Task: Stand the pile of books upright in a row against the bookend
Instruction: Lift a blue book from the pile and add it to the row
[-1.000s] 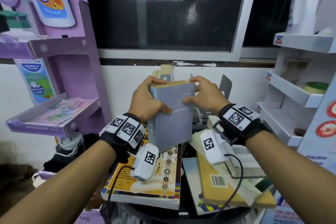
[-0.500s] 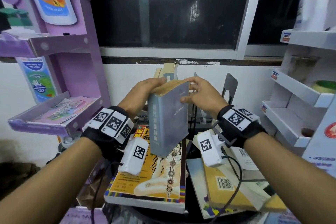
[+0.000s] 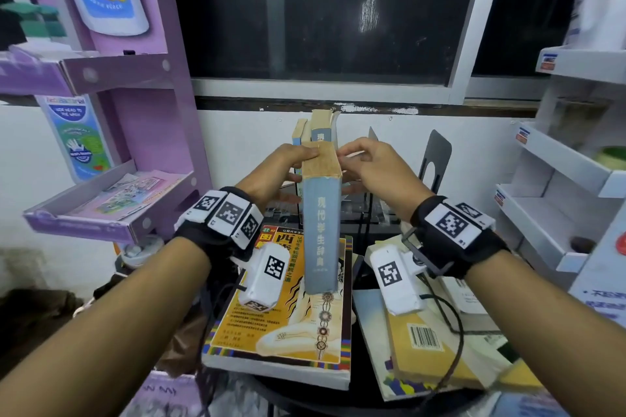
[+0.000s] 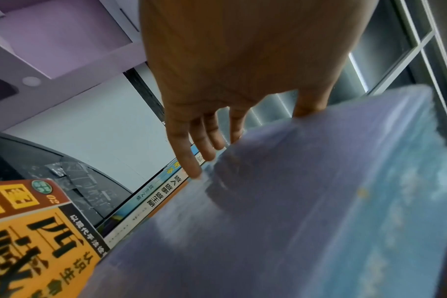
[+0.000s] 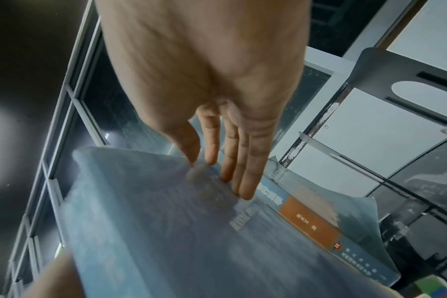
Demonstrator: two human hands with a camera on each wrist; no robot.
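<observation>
I hold a thick grey-blue book (image 3: 320,230) upright in the air, its spine toward me, above the pile. My left hand (image 3: 288,164) grips its top left, thumb on the yellowed page edge and fingers (image 4: 191,161) along the cover. My right hand (image 3: 364,162) holds the top right, with its fingers (image 5: 242,181) lying on the other cover. Just behind it, a few books (image 3: 318,132) stand in a row. A black metal bookend (image 3: 437,159) stands to the right, and a second thin plate (image 3: 372,137) is nearer the row. A yellow-orange book (image 3: 281,311) tops the pile.
More flat books, one yellow book (image 3: 423,349) with a barcode, lie at the lower right. A purple display rack (image 3: 111,206) stands close on the left and a white shelf unit (image 3: 555,213) on the right. The wall and dark window are right behind.
The grey-blue book has turned from cover-on to spine-on toward me and stands more upright. Both hands have moved with it toward the standing books.
</observation>
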